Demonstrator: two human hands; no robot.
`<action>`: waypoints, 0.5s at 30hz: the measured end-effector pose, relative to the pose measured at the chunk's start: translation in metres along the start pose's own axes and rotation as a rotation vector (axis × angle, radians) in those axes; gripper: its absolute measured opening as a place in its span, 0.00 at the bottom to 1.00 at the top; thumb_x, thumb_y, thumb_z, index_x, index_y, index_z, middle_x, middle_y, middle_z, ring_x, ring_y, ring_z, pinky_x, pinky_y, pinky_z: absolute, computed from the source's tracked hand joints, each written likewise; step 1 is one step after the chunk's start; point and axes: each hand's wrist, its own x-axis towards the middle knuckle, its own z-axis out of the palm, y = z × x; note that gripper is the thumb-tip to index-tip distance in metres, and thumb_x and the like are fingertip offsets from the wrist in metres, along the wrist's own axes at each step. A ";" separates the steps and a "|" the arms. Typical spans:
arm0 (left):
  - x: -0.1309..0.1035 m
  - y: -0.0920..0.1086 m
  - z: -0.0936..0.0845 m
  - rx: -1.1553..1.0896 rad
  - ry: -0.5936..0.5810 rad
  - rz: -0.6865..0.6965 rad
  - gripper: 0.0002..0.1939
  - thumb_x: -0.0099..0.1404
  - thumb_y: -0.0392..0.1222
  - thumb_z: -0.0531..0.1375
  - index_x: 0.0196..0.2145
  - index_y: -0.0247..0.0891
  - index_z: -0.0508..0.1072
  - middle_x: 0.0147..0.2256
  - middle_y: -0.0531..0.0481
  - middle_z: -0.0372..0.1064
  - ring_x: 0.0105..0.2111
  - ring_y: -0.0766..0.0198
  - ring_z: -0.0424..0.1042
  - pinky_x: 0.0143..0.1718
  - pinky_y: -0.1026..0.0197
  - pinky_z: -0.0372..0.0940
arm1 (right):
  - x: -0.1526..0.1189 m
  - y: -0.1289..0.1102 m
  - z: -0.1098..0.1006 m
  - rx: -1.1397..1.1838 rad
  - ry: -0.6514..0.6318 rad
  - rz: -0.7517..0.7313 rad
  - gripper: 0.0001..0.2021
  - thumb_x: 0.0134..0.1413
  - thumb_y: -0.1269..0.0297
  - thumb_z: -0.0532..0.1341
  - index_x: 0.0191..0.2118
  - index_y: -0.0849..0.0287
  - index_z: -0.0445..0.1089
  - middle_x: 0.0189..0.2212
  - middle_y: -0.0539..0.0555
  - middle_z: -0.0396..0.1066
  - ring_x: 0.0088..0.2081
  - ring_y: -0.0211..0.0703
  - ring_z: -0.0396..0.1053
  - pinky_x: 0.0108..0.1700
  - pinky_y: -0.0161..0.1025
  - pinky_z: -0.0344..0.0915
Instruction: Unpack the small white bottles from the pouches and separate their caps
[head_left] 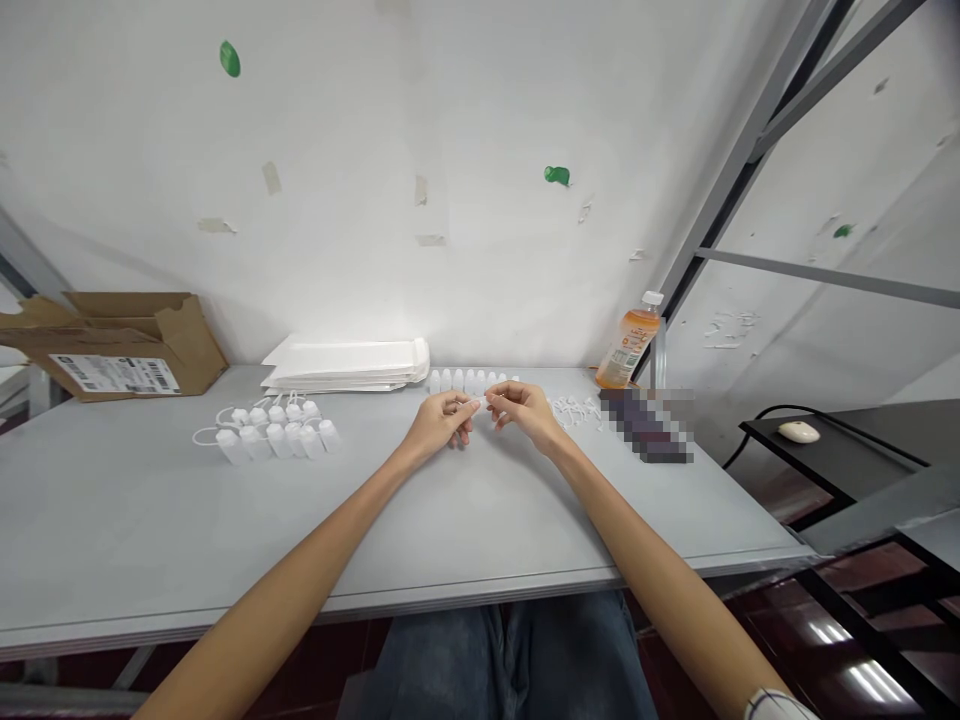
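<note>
My left hand (441, 420) and my right hand (527, 408) meet above the middle of the table, fingertips pinched together. Between them is a small white plastic piece (482, 402), mostly covered by the fingers, so its exact kind does not show. Just behind the hands stands a row of small white bottles (457, 381). To the right of my right hand lies a loose pile of thin white pieces (576, 411). Over on the left, several white capped bottles (276, 440) stand in rows, some with white loops attached.
An opened cardboard box (187, 345) sits at the back left, beside a stack of white envelopes (345, 365). At the back right stand an orange drink bottle (628, 348) and a blurred-out dark object (651, 428). A white mouse (799, 432) rests on a dark side shelf (840, 460).
</note>
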 end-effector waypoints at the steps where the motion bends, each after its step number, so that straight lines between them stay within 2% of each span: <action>1: 0.000 0.000 0.000 -0.010 -0.009 -0.005 0.24 0.60 0.63 0.61 0.28 0.35 0.69 0.22 0.52 0.67 0.18 0.66 0.71 0.17 0.67 0.61 | 0.000 0.000 -0.001 -0.005 -0.004 -0.013 0.19 0.38 0.49 0.71 0.31 0.60 0.73 0.27 0.52 0.71 0.27 0.38 0.68 0.27 0.38 0.71; 3: 0.001 0.000 -0.001 -0.030 -0.026 -0.024 0.26 0.61 0.64 0.59 0.24 0.35 0.67 0.20 0.52 0.65 0.17 0.67 0.70 0.17 0.66 0.61 | 0.000 -0.001 -0.002 -0.021 0.002 -0.040 0.19 0.38 0.51 0.72 0.32 0.60 0.74 0.30 0.53 0.73 0.28 0.39 0.70 0.31 0.39 0.72; 7: 0.002 -0.001 -0.002 -0.070 -0.028 -0.062 0.27 0.60 0.65 0.60 0.25 0.35 0.68 0.19 0.52 0.65 0.17 0.66 0.70 0.16 0.66 0.61 | 0.002 -0.005 -0.010 -0.117 0.087 -0.112 0.18 0.41 0.51 0.70 0.34 0.59 0.73 0.32 0.54 0.73 0.29 0.40 0.71 0.32 0.41 0.73; 11: 0.002 -0.002 -0.003 -0.052 -0.007 -0.069 0.27 0.60 0.65 0.60 0.24 0.35 0.67 0.20 0.52 0.66 0.17 0.67 0.70 0.16 0.67 0.60 | 0.002 -0.015 -0.027 -0.345 0.268 -0.236 0.16 0.46 0.53 0.67 0.37 0.59 0.73 0.30 0.53 0.73 0.27 0.40 0.70 0.31 0.40 0.70; 15: 0.001 -0.002 -0.003 -0.033 -0.021 -0.073 0.26 0.60 0.64 0.60 0.24 0.35 0.67 0.20 0.52 0.65 0.18 0.66 0.70 0.16 0.67 0.59 | -0.001 -0.027 -0.049 -0.610 0.450 -0.344 0.13 0.51 0.54 0.62 0.32 0.60 0.73 0.26 0.54 0.73 0.28 0.43 0.71 0.34 0.40 0.69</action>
